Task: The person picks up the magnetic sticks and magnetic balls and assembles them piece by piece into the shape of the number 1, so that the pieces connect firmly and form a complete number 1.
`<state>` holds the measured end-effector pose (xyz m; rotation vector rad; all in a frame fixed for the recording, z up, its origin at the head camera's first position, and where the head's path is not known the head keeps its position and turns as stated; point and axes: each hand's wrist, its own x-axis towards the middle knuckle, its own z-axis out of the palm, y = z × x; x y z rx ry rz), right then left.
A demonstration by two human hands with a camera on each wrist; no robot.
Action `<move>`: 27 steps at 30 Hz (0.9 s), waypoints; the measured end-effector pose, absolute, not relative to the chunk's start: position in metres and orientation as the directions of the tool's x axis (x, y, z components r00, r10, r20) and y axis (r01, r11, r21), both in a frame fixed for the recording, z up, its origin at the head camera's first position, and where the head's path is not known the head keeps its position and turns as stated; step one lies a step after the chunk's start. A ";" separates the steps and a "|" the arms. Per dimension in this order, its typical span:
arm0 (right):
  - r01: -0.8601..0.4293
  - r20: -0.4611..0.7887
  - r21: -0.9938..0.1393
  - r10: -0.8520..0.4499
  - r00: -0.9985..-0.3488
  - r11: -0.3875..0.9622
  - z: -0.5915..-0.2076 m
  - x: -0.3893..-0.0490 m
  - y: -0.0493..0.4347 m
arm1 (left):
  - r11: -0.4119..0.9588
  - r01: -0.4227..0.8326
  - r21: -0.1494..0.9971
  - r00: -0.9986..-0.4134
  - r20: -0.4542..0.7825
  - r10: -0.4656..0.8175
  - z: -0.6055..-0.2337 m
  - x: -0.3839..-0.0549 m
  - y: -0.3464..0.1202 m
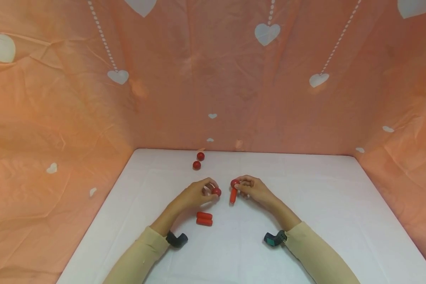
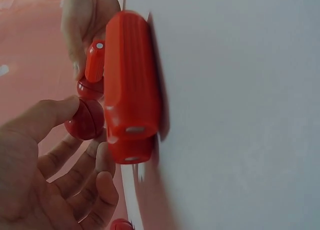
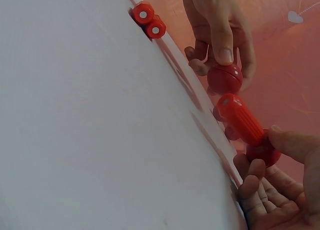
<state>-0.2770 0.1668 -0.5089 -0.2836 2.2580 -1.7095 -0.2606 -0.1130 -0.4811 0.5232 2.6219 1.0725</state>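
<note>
Between thumb and fingers, my left hand (image 1: 196,193) pinches a red ball (image 1: 216,191) with a seam round its middle. My right hand (image 1: 256,190) pinches a second red ball (image 1: 235,183), and a red ribbed rod (image 1: 233,195) is joined to it end-on. In the right wrist view the rod's free end (image 3: 227,102) points toward the left hand's ball (image 3: 225,79), a small gap apart. Two more red rods (image 1: 204,219) lie side by side on the table in front of the left hand; their ends show pale round dots.
Two loose red balls (image 1: 198,161) sit near the back edge of the white table (image 1: 305,189). An orange cloth (image 1: 213,79) with white hearts hangs behind and at both sides. Each wrist wears a black camera mount (image 1: 177,239).
</note>
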 end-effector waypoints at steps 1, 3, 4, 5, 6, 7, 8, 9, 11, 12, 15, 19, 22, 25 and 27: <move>0.021 -0.114 -0.961 -0.329 -0.937 0.274 -0.509 -0.277 0.167 | 0.660 0.236 0.713 -0.898 -0.100 0.429 -0.482 -0.260 -0.113; 0.018 -0.112 -0.962 -0.331 -0.937 0.273 -0.509 -0.277 0.167 | 0.653 0.247 0.716 -0.891 -0.096 0.443 -0.482 -0.259 -0.112; 0.016 -0.109 -0.962 -0.331 -0.937 0.271 -0.509 -0.277 0.167 | 0.649 0.253 0.717 -0.888 -0.094 0.450 -0.482 -0.258 -0.112; 0.015 -0.107 -0.963 -0.331 -0.937 0.271 -0.509 -0.278 0.167 | 0.647 0.255 0.719 -0.886 -0.095 0.455 -0.482 -0.258 -0.111; 0.013 -0.106 -0.963 -0.332 -0.937 0.269 -0.509 -0.278 0.167 | 0.645 0.254 0.721 -0.883 -0.098 0.458 -0.482 -0.257 -0.111; 0.013 -0.105 -0.964 -0.333 -0.937 0.266 -0.509 -0.278 0.167 | 0.644 0.251 0.722 -0.882 -0.103 0.460 -0.483 -0.257 -0.110; 0.013 -0.104 -0.964 -0.335 -0.937 0.264 -0.509 -0.278 0.167 | 0.644 0.245 0.725 -0.881 -0.110 0.460 -0.483 -0.257 -0.110; 0.014 -0.104 -0.965 -0.336 -0.936 0.260 -0.509 -0.278 0.167 | 0.644 0.242 0.726 -0.880 -0.115 0.460 -0.483 -0.256 -0.109; 0.023 -0.110 -0.967 -0.336 -0.936 0.253 -0.508 -0.278 0.167 | 0.644 0.232 0.730 -0.879 -0.126 0.459 -0.484 -0.256 -0.108; 0.027 -0.112 -0.968 -0.335 -0.935 0.249 -0.508 -0.278 0.167 | 0.642 0.229 0.731 -0.879 -0.128 0.459 -0.485 -0.255 -0.108; 0.039 -0.122 -0.968 -0.332 -0.935 0.247 -0.508 -0.278 0.167 | 0.639 0.234 0.733 -0.874 -0.129 0.468 -0.486 -0.254 -0.108; 0.040 -0.124 -0.967 -0.329 -0.936 0.251 -0.511 -0.279 0.169 | 0.627 0.251 0.737 -0.862 -0.124 0.491 -0.486 -0.253 -0.108; 0.034 -0.116 -0.969 -0.331 -0.937 0.243 -0.513 -0.281 0.170 | 0.616 0.265 0.742 -0.853 -0.117 0.508 -0.485 -0.253 -0.107; 0.032 -0.111 -0.972 -0.333 -0.937 0.234 -0.513 -0.281 0.171 | 0.616 0.276 0.738 -0.847 -0.116 0.519 -0.485 -0.253 -0.105; 0.032 -0.112 -0.972 -0.336 -0.935 0.233 -0.512 -0.281 0.171 | 0.619 0.274 0.736 -0.844 -0.124 0.521 -0.484 -0.253 -0.105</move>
